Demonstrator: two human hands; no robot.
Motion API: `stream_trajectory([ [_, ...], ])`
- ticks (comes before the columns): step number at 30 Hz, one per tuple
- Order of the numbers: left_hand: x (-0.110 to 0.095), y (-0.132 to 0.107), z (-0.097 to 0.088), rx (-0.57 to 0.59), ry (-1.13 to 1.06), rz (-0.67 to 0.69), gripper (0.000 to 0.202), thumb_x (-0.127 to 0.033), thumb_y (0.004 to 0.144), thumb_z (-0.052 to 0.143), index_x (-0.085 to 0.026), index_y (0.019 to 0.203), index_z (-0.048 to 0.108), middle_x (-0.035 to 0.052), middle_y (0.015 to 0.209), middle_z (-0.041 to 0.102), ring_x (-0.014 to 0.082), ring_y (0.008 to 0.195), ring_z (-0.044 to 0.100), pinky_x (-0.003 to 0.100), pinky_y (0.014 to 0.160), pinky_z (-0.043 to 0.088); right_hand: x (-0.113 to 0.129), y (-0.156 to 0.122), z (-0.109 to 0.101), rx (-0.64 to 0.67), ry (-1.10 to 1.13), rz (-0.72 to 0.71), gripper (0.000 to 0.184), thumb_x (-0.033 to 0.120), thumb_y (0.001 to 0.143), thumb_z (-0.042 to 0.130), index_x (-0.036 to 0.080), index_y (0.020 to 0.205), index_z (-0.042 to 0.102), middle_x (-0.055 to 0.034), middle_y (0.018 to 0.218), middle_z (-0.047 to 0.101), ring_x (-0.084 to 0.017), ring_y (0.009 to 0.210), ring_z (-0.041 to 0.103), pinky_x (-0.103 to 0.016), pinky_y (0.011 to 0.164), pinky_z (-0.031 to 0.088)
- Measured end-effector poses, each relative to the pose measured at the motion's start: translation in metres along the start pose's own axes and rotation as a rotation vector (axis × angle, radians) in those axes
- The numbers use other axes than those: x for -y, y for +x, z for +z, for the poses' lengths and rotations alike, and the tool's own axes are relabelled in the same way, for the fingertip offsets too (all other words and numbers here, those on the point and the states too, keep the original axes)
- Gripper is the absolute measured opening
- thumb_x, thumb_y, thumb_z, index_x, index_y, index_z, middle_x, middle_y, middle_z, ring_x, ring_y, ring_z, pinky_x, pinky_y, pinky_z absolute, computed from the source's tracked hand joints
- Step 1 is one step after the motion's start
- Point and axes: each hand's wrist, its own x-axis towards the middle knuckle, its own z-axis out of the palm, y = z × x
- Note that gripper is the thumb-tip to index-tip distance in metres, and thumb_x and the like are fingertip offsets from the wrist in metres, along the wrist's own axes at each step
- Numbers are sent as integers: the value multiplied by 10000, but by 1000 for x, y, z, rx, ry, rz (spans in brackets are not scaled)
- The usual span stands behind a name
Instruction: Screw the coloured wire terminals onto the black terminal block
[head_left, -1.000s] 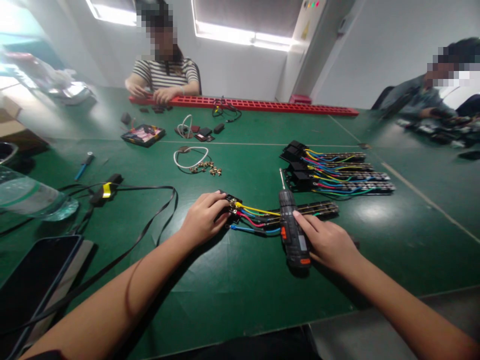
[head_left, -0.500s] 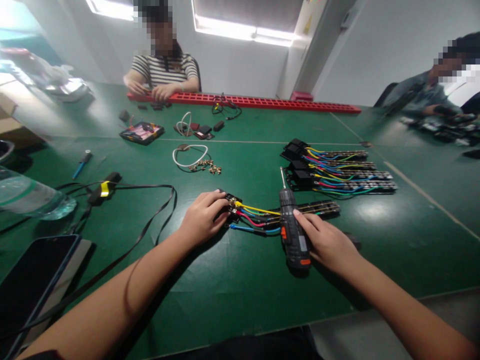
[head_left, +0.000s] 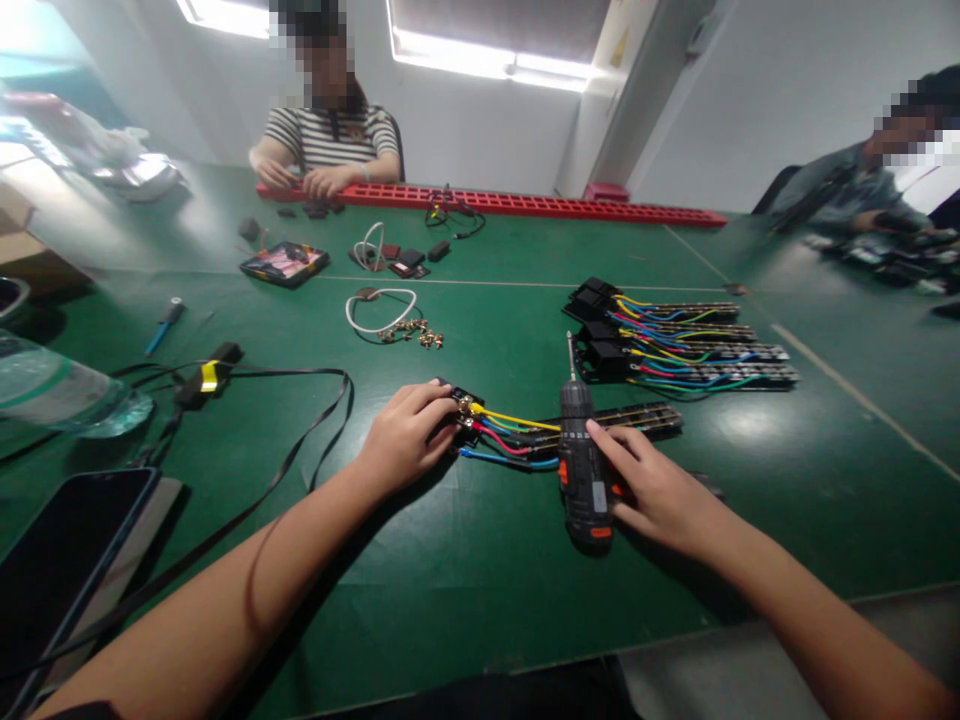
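Note:
My left hand (head_left: 405,436) is closed on a small black terminal block (head_left: 463,409) with brass screws, pressing it to the green table (head_left: 465,560). Yellow, red and blue wires (head_left: 510,436) run from the block to a long dark strip (head_left: 637,417). My right hand (head_left: 651,485) wraps around a black and orange electric screwdriver (head_left: 582,468), index finger laid along its body. The tool lies across the wires with its bit (head_left: 570,352) pointing away from me.
Several wired strips (head_left: 675,342) lie stacked beyond the screwdriver. Brass screws (head_left: 412,334) and a white cable loop (head_left: 379,312) sit further back. A black strap (head_left: 300,420), a water bottle (head_left: 52,392) and a phone (head_left: 60,550) lie left. Two people sit at the far and right sides, behind a red rail (head_left: 525,207).
The screwdriver in my right hand has swung slightly, its rear end moving left so the bit points more straight away. My left hand has stayed on the terminal block.

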Motion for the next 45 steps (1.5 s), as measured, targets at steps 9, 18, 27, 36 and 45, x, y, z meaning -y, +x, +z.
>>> stream_trajectory([
  [9, 0, 0, 0, -8, -8, 1, 203, -269, 976, 610, -189, 1151, 674, 132, 1259, 691, 295, 1195, 646, 469, 996, 579, 0, -8, -2, -11, -316, 51, 1198, 216, 756, 807, 271, 1676, 42, -218, 1392, 505, -371, 1156, 582, -513, 909, 559],
  [18, 0, 0, 0, -12, 6, 3, 196, -260, 970, 621, -189, 1146, 674, 132, 1255, 692, 299, 1192, 651, 467, 990, 582, 52, 23, -52, -77, -273, 35, 508, 275, 898, 684, 167, 1380, 564, -155, 1209, 631, -287, 1016, 629, -432, 871, 551],
  [27, 1, -2, 5, -55, 71, 46, 186, -207, 956, 639, -174, 1136, 670, 131, 1227, 701, 293, 1170, 658, 439, 977, 582, 103, 125, -65, 88, -210, 98, 193, 295, 1013, 528, 149, 1022, 655, -102, 997, 683, -228, 877, 688, -300, 697, 479],
  [36, -4, -4, 3, -56, 107, 46, 182, -255, 971, 629, -162, 1126, 646, 132, 1204, 700, 292, 1101, 658, 423, 938, 583, 103, 165, -32, 161, -170, 126, 230, 324, 1008, 522, 180, 1105, 673, -105, 1073, 727, -271, 951, 726, -343, 734, 519],
  [45, -5, -3, 3, -54, 100, 25, 322, -276, 974, 633, -158, 1273, 617, 134, 1174, 697, 279, 1042, 635, 410, 901, 572, 95, 168, -14, 143, -148, 127, 243, 249, 1029, 443, 192, 1055, 678, -86, 1041, 743, -230, 974, 707, -341, 822, 445],
])
